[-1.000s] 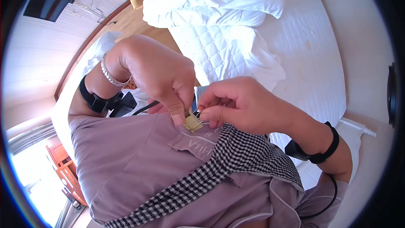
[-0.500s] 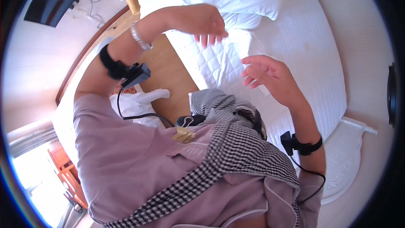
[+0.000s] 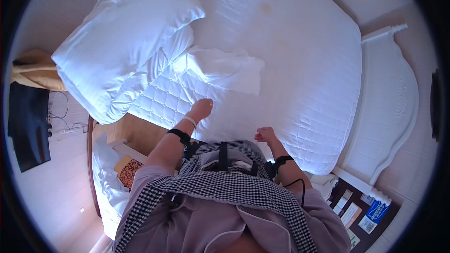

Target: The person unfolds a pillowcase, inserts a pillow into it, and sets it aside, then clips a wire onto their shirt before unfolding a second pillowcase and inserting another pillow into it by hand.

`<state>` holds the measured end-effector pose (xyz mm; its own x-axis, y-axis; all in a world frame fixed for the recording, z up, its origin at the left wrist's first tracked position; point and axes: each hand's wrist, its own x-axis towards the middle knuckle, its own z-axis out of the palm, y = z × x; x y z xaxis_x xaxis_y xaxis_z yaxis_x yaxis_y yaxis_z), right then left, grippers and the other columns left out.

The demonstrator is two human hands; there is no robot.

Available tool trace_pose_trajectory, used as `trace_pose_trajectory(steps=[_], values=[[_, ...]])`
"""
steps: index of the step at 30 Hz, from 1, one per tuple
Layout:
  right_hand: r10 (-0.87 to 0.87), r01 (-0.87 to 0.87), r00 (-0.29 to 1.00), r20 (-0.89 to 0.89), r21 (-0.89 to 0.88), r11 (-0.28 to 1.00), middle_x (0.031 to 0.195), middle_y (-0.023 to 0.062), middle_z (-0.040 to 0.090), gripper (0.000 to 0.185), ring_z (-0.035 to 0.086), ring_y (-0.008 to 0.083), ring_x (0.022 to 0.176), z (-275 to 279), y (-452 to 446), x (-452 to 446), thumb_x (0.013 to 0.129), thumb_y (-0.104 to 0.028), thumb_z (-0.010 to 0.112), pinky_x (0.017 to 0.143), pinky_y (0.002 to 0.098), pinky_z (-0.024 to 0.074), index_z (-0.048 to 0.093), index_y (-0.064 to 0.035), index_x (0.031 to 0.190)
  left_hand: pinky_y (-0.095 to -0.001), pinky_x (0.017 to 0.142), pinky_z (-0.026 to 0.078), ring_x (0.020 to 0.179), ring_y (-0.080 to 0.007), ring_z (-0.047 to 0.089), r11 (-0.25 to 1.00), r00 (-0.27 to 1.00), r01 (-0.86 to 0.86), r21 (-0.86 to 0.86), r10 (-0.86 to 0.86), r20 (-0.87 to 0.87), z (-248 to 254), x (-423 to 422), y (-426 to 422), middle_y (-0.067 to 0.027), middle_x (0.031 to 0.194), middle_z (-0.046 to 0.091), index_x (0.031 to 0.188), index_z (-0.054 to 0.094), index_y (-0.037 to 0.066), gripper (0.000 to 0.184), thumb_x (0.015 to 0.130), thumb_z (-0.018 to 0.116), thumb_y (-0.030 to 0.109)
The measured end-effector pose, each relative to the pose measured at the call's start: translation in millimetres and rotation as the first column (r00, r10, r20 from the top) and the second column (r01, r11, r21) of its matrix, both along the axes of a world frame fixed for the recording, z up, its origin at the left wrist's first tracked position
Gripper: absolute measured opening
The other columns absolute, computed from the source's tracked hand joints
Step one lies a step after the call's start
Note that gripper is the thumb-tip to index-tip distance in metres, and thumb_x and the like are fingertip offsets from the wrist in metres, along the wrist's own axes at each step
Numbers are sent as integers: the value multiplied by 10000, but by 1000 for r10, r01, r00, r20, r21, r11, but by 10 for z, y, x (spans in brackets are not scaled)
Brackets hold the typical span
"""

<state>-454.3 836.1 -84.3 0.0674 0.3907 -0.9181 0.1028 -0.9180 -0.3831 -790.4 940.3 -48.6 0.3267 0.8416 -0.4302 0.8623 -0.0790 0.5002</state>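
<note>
- White mattress (image 3: 304, 65) lay before the person (image 3: 206, 229), long axis running from the headboard (image 3: 382, 98) at right toward the pillow (image 3: 126, 33) at left; a crumpled cloth (image 3: 229, 68) lay on it.
- Left hand (image 3: 201, 108) reached forward over the mattress, fingers curled; right hand (image 3: 266, 134) was nearer the body, fingers bent. Whether either grip held anything, I could not tell.
- Wooden floor (image 3: 140, 136) showed at left, a black screen (image 3: 29, 126) against the wall (image 3: 61, 178).

Mattress (image 3: 286, 61) (white) cut off at top
</note>
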Motion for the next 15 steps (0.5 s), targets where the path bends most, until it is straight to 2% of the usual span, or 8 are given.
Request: trace_pose_trajectory(steps=[3,5,7,9,10,11,13,15], values=[[-58,58,998,-2,-41,997,796,154,647,273,672,249,662,-166,-205,-30,858,-184,598,565,341,574,582,51,997,-447,860,472,997,-374,582,995,993,-96,-30,98,70,-214,166,-341,-211,1068,601,1050,601,23,241,862,481,115],[-31,32,999,-18,57,998,788,137,647,247,673,235,656,-205,-85,-121,873,-188,582,560,330,571,601,36,976,-437,874,470,1021,-374,571,989,986,-146,-15,146,75,-329,175,-271,-205,1109,585,1088,585,27,254,867,484,102],[-34,26,999,35,219,975,739,108,645,230,656,187,616,-211,294,-232,887,-194,569,528,289,541,623,24,937,-429,895,463,1058,-366,551,942,947,-315,117,303,108,-303,77,49,-201,1163,559,1119,567,33,266,869,487,75],[71,-156,975,212,418,895,685,85,638,219,626,147,564,-132,882,-347,888,-190,563,500,262,499,639,14,910,-428,908,456,1081,-363,534,874,972,-234,425,219,86,-214,-61,556,-197,1184,546,1134,548,23,269,877,494,83],[51,-225,944,327,520,824,651,78,628,218,602,122,543,-105,1205,-430,886,-184,559,505,256,475,642,17,892,-434,923,444,1096,-372,522,831,978,-203,518,191,77,-116,-124,841,-200,1193,542,1152,533,16,284,880,492,82],[19,-255,923,385,574,778,693,94,648,198,624,157,574,-14,1536,-515,882,-179,551,553,284,493,647,-6,888,-439,938,431,1110,-382,509,775,984,-174,607,167,69,-21,-183,1133,-203,1202,537,1171,518,8,299,882,490,82],[-22,-493,792,611,659,568,762,107,657,167,646,213,684,-87,2161,-650,880,-176,553,647,325,506,661,-50,904,-438,913,452,1106,-359,518,715,987,-124,688,163,8,170,-257,1653,-188,1212,527,1156,528,10,308,867,547,115],[2,-638,694,720,614,464,883,136,636,159,606,307,878,130,2678,-865,895,-169,528,750,398,489,646,-100,976,-436,927,440,1113,-359,511,758,987,21,652,89,-136,183,-375,2019,-198,1212,526,1198,500,22,380,849,589,144]])
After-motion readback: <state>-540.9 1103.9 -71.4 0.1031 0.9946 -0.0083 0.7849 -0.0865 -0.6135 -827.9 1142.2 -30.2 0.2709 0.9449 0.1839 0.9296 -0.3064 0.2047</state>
